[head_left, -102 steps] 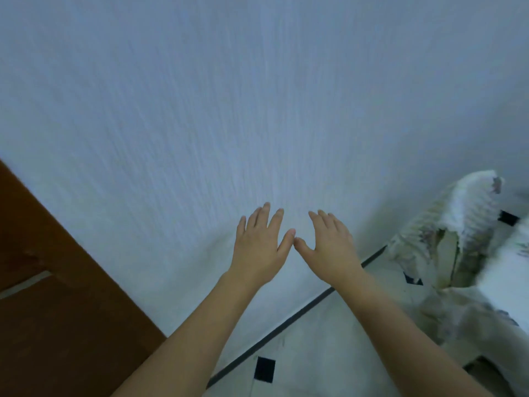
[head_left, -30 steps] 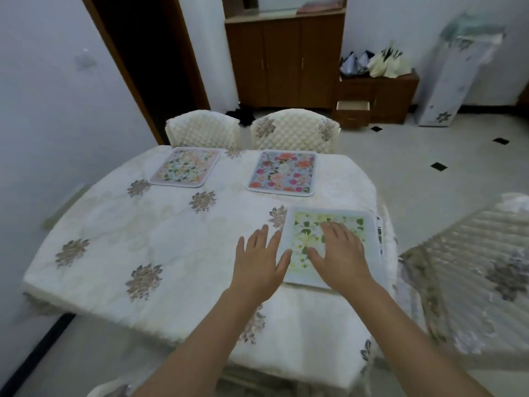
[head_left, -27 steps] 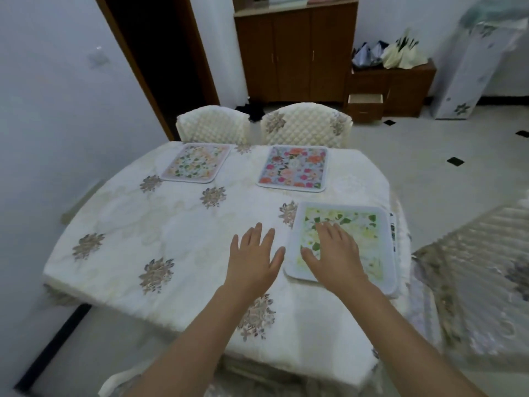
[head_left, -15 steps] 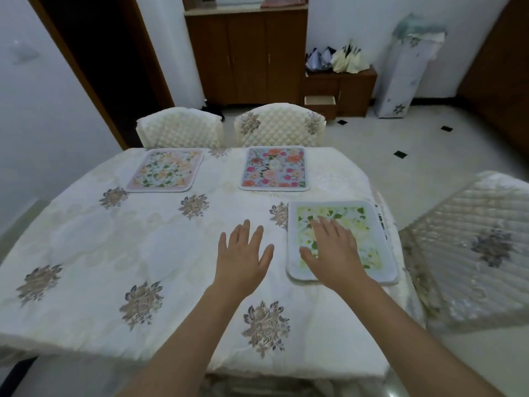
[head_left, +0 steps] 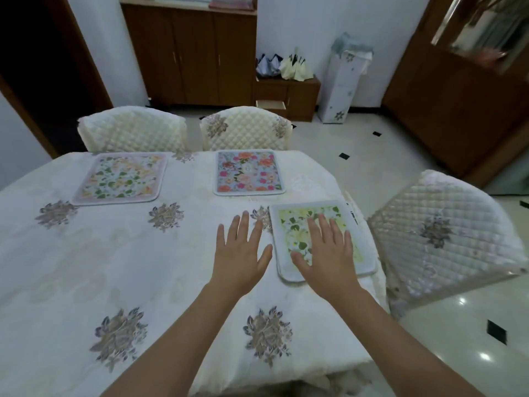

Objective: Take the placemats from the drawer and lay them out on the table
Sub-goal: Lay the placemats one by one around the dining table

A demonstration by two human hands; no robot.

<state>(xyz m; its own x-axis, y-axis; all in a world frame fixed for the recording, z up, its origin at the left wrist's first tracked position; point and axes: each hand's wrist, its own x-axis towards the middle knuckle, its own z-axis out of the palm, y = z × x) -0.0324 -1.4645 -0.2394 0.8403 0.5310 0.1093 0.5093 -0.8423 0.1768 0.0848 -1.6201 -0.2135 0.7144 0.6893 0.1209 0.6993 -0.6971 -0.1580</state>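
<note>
Placemats: 3 on the table (head_left: 86, 267), right hand (head_left: 329, 253) flat on the green placemat (head_left: 360, 247), left hand (head_left: 240, 253) spread.

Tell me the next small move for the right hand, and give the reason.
Probably lift the right hand off the green mat: it lies flat by the table edge, and two other mats are already laid.

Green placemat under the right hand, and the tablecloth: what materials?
Green placemat: looks like printed fabric or soft padded vinyl, matte; rounded corners, raised white border. Can't tell which.
Tablecloth: woven cloth with faint sheen; embroidered flower motifs, draped edge.
</note>
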